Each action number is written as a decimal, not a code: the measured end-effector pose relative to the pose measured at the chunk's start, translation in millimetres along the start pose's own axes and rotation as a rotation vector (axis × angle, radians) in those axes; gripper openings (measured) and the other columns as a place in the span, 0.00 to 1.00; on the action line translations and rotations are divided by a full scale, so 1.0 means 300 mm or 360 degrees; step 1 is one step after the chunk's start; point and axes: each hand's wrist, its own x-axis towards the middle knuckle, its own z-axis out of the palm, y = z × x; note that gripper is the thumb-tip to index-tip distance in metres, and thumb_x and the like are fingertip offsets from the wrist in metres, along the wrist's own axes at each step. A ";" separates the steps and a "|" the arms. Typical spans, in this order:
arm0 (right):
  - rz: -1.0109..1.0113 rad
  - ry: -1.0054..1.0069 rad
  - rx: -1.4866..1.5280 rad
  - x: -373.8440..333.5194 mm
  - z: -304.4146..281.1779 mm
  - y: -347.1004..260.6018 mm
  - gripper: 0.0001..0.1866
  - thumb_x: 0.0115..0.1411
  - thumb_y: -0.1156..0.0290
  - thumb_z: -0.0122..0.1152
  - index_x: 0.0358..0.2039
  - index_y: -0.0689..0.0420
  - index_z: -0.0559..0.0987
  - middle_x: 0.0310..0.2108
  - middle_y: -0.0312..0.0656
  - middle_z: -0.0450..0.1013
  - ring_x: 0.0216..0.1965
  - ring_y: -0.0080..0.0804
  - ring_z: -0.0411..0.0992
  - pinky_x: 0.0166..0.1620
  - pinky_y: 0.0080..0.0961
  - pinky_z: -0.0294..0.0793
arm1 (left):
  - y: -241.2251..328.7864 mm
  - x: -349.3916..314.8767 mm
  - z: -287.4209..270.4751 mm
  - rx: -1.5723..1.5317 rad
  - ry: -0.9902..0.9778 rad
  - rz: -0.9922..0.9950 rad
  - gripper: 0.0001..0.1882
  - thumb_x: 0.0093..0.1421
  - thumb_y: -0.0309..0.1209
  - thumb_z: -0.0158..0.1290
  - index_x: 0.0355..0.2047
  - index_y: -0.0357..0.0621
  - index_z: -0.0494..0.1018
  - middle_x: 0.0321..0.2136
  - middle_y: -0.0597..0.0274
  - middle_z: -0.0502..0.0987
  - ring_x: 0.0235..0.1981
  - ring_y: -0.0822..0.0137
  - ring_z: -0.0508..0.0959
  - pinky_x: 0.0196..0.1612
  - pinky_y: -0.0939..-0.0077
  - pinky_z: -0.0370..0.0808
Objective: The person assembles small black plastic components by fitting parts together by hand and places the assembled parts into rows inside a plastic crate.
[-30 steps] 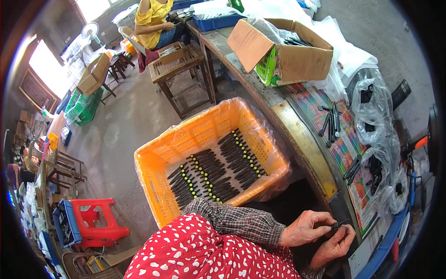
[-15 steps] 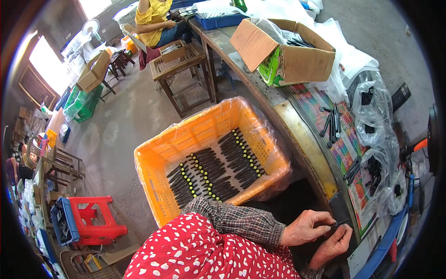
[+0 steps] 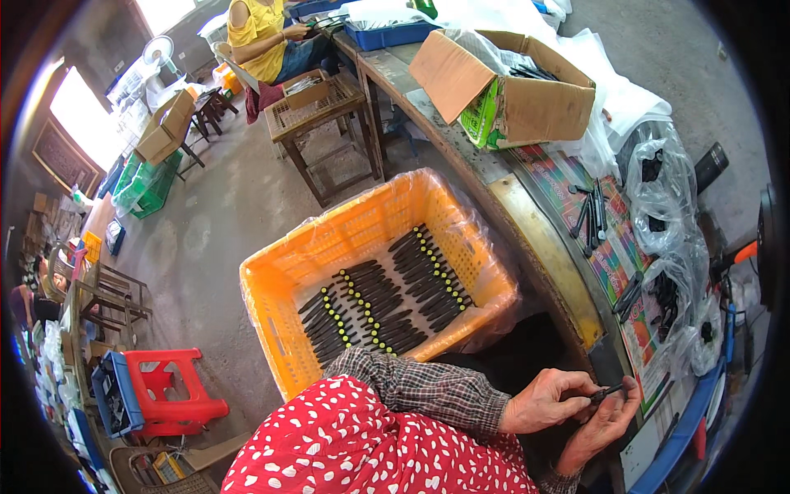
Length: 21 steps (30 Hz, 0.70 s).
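Both hands are pinched on a small, slim black piece (image 3: 607,393) at the lower right of the frame: the left hand (image 3: 546,403) grips it between thumb and fingers, and the right hand (image 3: 602,426) has its fingertips closed at the piece's other end. Just left of them, in the centre, a large orange plastic basket (image 3: 270,309) with perforated walls and a clear plastic liner holds slim black pens (image 3: 432,288) with yellow-green round ends, laid side by side in three rows.

On the long, worn wooden table (image 3: 462,155), loose black parts (image 3: 591,216) lie at the right, beside clear plastic bags (image 3: 658,222) with more black parts inside. Farther up, an open brown cardboard box (image 3: 550,115) contains black pieces and clear plastic. At the top centre, a shallow blue plastic tray (image 3: 393,39) bears white material. At the lower left, a blue plastic crate (image 3: 123,399) holding dark items stands against a red plastic stool (image 3: 202,407).
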 end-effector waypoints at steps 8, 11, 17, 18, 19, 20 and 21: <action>0.0028 -0.0044 0.0037 -0.003 0.017 -0.016 0.30 0.61 0.56 0.52 0.56 0.64 0.60 0.41 0.37 0.64 0.30 0.16 0.62 0.28 0.11 0.59 | -0.011 -0.005 -0.002 0.0068 0.0042 0.0138 0.11 0.60 0.26 0.50 0.41 0.33 0.72 0.25 0.63 0.77 0.22 0.80 0.72 0.24 0.86 0.69; 0.0124 -0.0083 0.0120 -0.005 0.007 -0.033 0.31 0.61 0.54 0.52 0.56 0.62 0.59 0.41 0.39 0.64 0.31 0.18 0.63 0.28 0.11 0.60 | 0.009 -0.008 -0.006 0.0078 0.0020 0.0129 0.11 0.59 0.26 0.50 0.41 0.33 0.72 0.25 0.63 0.77 0.23 0.80 0.73 0.25 0.85 0.70; 0.0001 -0.0111 0.0040 -0.012 0.035 -0.024 0.30 0.62 0.54 0.50 0.56 0.61 0.58 0.38 0.40 0.64 0.30 0.19 0.63 0.23 0.10 0.57 | 0.003 -0.011 -0.003 0.0085 0.0032 0.0122 0.10 0.59 0.25 0.51 0.39 0.32 0.72 0.26 0.60 0.78 0.25 0.78 0.74 0.26 0.84 0.71; 0.0118 -0.0047 0.0083 -0.007 0.040 -0.048 0.29 0.62 0.54 0.49 0.56 0.61 0.58 0.38 0.40 0.64 0.31 0.20 0.63 0.24 0.10 0.58 | -0.002 -0.010 -0.006 0.0058 0.0026 0.0141 0.10 0.58 0.25 0.51 0.39 0.32 0.72 0.27 0.59 0.77 0.25 0.77 0.75 0.27 0.84 0.71; 0.0416 -0.0193 0.0148 0.006 -0.002 -0.049 0.31 0.62 0.52 0.49 0.57 0.63 0.59 0.50 0.41 0.61 0.43 0.24 0.63 0.40 0.17 0.64 | -0.005 -0.010 -0.007 0.0056 0.0022 0.0143 0.10 0.58 0.25 0.51 0.39 0.32 0.72 0.27 0.59 0.77 0.25 0.77 0.75 0.27 0.84 0.71; 0.0414 -0.0189 0.0146 0.000 -0.005 -0.041 0.31 0.62 0.52 0.49 0.57 0.63 0.59 0.50 0.41 0.61 0.43 0.24 0.63 0.40 0.17 0.64 | -0.012 -0.012 -0.007 0.0116 0.0042 0.0228 0.10 0.58 0.25 0.51 0.39 0.31 0.72 0.28 0.58 0.78 0.26 0.76 0.75 0.28 0.82 0.72; 0.0203 -0.0149 0.0109 -0.011 -0.002 -0.036 0.31 0.62 0.52 0.49 0.56 0.63 0.59 0.49 0.40 0.61 0.41 0.22 0.63 0.36 0.15 0.63 | -0.014 -0.013 -0.008 0.0174 0.0062 0.0313 0.11 0.58 0.25 0.52 0.39 0.31 0.72 0.28 0.57 0.78 0.26 0.76 0.76 0.29 0.81 0.73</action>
